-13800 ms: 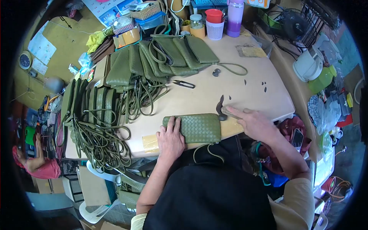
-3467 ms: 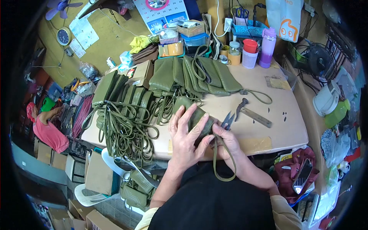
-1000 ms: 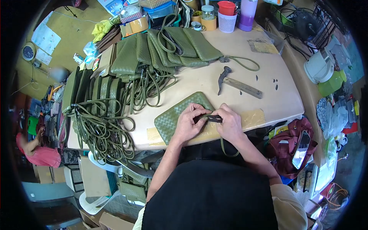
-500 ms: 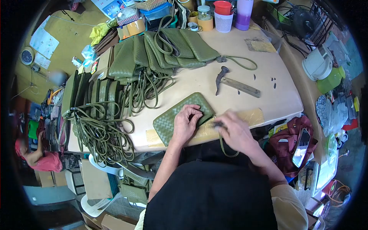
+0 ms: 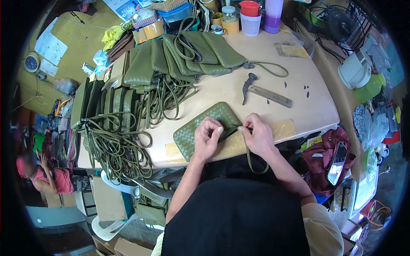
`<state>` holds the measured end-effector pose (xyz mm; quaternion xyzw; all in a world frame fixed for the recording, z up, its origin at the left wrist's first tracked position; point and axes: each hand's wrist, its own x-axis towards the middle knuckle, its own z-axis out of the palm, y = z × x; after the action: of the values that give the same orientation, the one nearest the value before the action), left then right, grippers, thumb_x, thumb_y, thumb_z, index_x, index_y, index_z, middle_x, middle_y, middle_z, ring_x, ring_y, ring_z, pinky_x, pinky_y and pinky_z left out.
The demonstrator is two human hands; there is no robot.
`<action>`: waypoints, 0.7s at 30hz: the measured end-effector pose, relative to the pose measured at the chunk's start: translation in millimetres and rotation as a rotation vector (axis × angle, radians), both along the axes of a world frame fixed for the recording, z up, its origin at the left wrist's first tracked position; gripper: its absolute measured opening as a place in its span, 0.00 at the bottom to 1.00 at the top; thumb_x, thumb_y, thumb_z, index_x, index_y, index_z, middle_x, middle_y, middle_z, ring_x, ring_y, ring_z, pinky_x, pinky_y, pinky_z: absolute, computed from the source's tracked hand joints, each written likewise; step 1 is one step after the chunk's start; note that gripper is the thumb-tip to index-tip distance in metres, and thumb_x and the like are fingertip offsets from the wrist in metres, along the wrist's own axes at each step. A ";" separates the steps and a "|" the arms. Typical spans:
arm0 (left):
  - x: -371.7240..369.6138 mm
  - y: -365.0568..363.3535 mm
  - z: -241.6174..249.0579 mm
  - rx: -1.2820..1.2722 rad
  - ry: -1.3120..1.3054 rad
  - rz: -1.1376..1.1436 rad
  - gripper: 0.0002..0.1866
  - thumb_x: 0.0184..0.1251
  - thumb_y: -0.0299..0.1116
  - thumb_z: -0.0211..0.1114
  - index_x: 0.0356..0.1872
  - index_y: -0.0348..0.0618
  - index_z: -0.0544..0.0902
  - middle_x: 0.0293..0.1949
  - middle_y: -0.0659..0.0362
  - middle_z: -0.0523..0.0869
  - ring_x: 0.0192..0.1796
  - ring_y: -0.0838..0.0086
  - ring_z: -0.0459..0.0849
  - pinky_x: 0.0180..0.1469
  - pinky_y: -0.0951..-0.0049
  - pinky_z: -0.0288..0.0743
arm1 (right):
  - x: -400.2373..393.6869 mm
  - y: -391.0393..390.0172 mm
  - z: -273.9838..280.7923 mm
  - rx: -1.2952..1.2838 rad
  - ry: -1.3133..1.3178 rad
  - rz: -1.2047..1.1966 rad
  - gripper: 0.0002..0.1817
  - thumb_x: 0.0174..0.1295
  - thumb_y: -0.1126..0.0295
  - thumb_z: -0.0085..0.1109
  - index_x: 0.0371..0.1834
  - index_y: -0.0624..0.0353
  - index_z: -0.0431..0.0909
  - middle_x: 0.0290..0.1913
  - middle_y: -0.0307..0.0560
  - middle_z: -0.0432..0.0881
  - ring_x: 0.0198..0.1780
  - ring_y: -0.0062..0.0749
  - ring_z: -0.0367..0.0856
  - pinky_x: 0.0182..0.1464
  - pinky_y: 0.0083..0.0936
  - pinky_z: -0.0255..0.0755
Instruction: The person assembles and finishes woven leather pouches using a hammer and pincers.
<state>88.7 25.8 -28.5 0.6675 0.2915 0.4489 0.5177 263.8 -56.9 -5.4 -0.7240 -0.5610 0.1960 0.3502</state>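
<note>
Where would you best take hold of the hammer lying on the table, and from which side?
Probably by the wooden handle, coming from above on its right, free end. The hammer lies flat with its dark metal head pointing toward the stacked green pouches, and bare table surrounds the handle, well apart from both hands.

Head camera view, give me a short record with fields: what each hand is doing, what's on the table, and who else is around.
left hand: pressing on woven green pouch
right hand: pinching at pouch's corner, by the strap hanging off the table
tool nearby: hammer, untouched
stock: more green pouches, piled straps
others: a person at far left
</note>
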 end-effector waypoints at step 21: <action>-13.4 -25.1 96.4 0.520 0.163 0.075 0.24 0.48 0.28 0.79 0.50 0.41 0.85 0.48 0.55 0.78 0.42 0.69 0.82 0.43 0.73 0.78 | -1.3 2.2 65.3 0.162 0.623 0.298 0.12 0.56 0.79 0.67 0.45 0.64 0.83 0.33 0.33 0.77 0.32 0.13 0.69 0.37 0.14 0.66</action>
<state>75.3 0.8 68.0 0.8007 0.2318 0.4723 0.2865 262.5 -54.8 59.9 -0.5094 -0.5405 0.4116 0.5282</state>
